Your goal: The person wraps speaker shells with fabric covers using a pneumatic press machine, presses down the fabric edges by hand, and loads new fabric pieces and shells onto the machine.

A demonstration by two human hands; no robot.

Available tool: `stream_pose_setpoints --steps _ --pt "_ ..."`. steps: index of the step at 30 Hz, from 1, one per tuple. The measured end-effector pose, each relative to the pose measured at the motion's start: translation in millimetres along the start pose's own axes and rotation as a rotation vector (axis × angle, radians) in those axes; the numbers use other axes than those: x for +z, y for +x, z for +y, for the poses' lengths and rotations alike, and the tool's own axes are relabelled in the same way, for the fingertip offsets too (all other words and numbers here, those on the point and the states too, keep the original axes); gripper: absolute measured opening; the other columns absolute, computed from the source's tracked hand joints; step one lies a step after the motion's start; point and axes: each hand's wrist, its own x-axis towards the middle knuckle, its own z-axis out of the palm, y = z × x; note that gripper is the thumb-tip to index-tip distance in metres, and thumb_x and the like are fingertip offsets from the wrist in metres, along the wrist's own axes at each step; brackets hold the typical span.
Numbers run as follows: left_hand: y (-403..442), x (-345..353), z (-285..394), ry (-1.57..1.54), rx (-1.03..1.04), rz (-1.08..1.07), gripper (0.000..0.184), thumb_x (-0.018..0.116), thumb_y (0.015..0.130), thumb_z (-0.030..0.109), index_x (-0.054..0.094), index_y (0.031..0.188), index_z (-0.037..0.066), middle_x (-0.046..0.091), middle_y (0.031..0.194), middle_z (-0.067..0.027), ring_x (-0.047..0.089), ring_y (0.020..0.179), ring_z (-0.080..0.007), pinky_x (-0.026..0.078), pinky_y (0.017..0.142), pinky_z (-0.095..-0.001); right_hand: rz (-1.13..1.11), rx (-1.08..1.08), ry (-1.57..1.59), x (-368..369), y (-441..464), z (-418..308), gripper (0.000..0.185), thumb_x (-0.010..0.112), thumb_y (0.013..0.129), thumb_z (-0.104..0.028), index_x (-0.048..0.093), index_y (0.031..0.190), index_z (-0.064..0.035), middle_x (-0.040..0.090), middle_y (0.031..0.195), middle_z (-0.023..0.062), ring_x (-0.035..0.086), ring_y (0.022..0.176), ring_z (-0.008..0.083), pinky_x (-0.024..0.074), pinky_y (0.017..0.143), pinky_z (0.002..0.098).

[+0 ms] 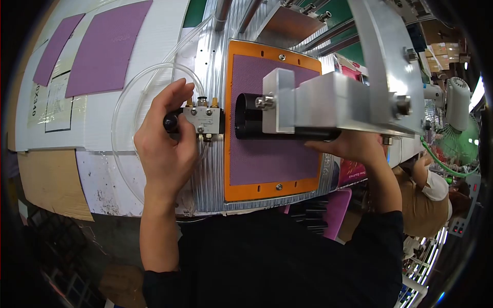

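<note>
My left hand [167, 143] is curled around the black-knobbed lever [171, 122] of a small silver pneumatic valve [206, 121], thumb on the near side and fingers beyond it. Clear hoses run from the valve. To the right, a hollow black tube [248, 123] lies across a purple textured pad [272, 167] in an orange frame [257, 195]. A metal clamp arm [318, 102] with an end block reaches over the tube and hides much of it. At the tube's right end my right hand [354, 146] holds on, its fingers partly hidden beneath the arm.
Two purple sheets [109, 49] lie on white board at the left, near a cardboard piece [54, 182]. Metal posts [222, 15] rise at the back. Below the bench edge is a pink bin [336, 213] with black tubes. Another person [423, 200] and a fan [457, 102] are at the right.
</note>
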Motion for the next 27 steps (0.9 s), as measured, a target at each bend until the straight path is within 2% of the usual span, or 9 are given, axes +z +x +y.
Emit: stream_pose_setpoints --steps 2,3,5,7,9,12,17,19,27 --pt "13.8 9.1 49.6 0.212 -0.115 0.03 0.042 0.045 0.079 -0.014 0.054 0.12 -0.005 0.065 0.11 -0.0161 0.063 0.106 -0.0238 0.048 0.094 -0.0326 0.118 -0.085 -0.091 3.2 1.3 1.8 0.063 0.086 0.064 -0.038 0.062 0.111 -0.0041 0.062 0.109 0.0144 0.062 0.097 0.0284 0.0494 0.086 0.0372" --pt "24.8 17.6 71.6 0.214 -0.315 0.096 0.04 0.046 0.08 -0.013 0.055 0.119 -0.006 0.065 0.108 -0.0159 0.064 0.104 -0.0226 0.048 0.093 -0.0319 0.153 -0.142 -0.163 0.2 3.7 -2.4 0.06 0.086 0.064 -0.038 0.064 0.108 -0.0042 0.064 0.104 0.013 0.063 0.095 0.0278 0.0498 0.084 0.0366" --pt "22.8 15.5 66.5 0.245 -0.31 0.115 0.036 0.048 0.081 -0.012 0.056 0.115 -0.006 0.066 0.103 -0.015 0.064 0.098 -0.0196 0.048 0.089 -0.0299 0.064 0.043 0.002 -4.1 3.3 -8.1 0.059 0.086 0.063 -0.038 0.065 0.107 -0.0043 0.065 0.102 0.0128 0.062 0.098 0.028 0.0492 0.086 0.0365" --pt "4.6 -1.0 26.8 0.272 0.024 0.034 0.03 0.051 0.082 -0.01 0.058 0.111 -0.006 0.066 0.097 -0.0135 0.063 0.091 -0.0165 0.047 0.083 -0.0274 -0.123 0.246 0.063 -8.4 5.7 -12.0 0.057 0.086 0.063 -0.038 0.066 0.105 -0.0049 0.065 0.103 0.014 0.063 0.099 0.0274 0.0491 0.087 0.0357" --pt "6.1 -11.7 9.8 0.243 0.211 -0.016 0.026 0.053 0.083 -0.008 0.059 0.108 -0.006 0.066 0.092 -0.012 0.062 0.085 -0.0141 0.047 0.078 -0.0253 0.058 0.045 0.014 0.1 11.6 -4.5 0.055 0.085 0.063 -0.037 0.065 0.103 -0.0053 0.064 0.093 0.0137 0.063 0.089 0.0292 0.0498 0.079 0.0376" --pt "4.2 -21.7 22.0 0.009 0.087 -0.193 0.022 0.053 0.083 -0.007 0.06 0.103 -0.006 0.066 0.087 -0.01 0.06 0.08 -0.0131 0.046 0.073 -0.0242 0.153 -0.01 0.008 -3.3 2.5 -7.3 0.061 0.085 0.06 -0.038 0.063 0.109 -0.0063 0.064 0.097 0.0152 0.062 0.091 0.0345 0.0492 0.079 0.0405" --pt "0.5 -2.9 19.4 0.301 0.124 -0.042 0.025 0.051 0.082 -0.009 0.058 0.106 -0.007 0.067 0.096 -0.0124 0.064 0.09 -0.0163 0.048 0.082 -0.027 0.146 0.008 -0.006 -4.4 2.9 -11.5 0.06 0.084 0.061 -0.039 0.064 0.107 -0.0054 0.065 0.1 0.0154 0.063 0.094 0.0334 0.0492 0.083 0.0394" --pt "2.0 -3.0 12.5 0.228 0.149 -0.042 0.028 0.049 0.082 -0.01 0.056 0.109 -0.008 0.067 0.102 -0.0144 0.064 0.097 -0.0189 0.047 0.088 -0.029 0.085 0.1 0.073 -3.5 2.7 -10.8 0.059 0.084 0.061 -0.039 0.064 0.106 -0.0058 0.065 0.101 0.0155 0.063 0.095 0.033 0.0496 0.083 0.0391" --pt "3.8 -0.6 20.3 0.29 0.149 -0.073 0.036 0.045 0.081 -0.012 0.053 0.115 -0.01 0.066 0.107 -0.0182 0.064 0.106 -0.0242 0.046 0.096 -0.0336 0.226 -0.119 0.014 -0.1 4.9 -3.1 0.059 0.085 0.059 -0.035 0.063 0.104 -0.0043 0.062 0.099 0.0145 0.06 0.092 0.0334 0.0473 0.082 0.0402"
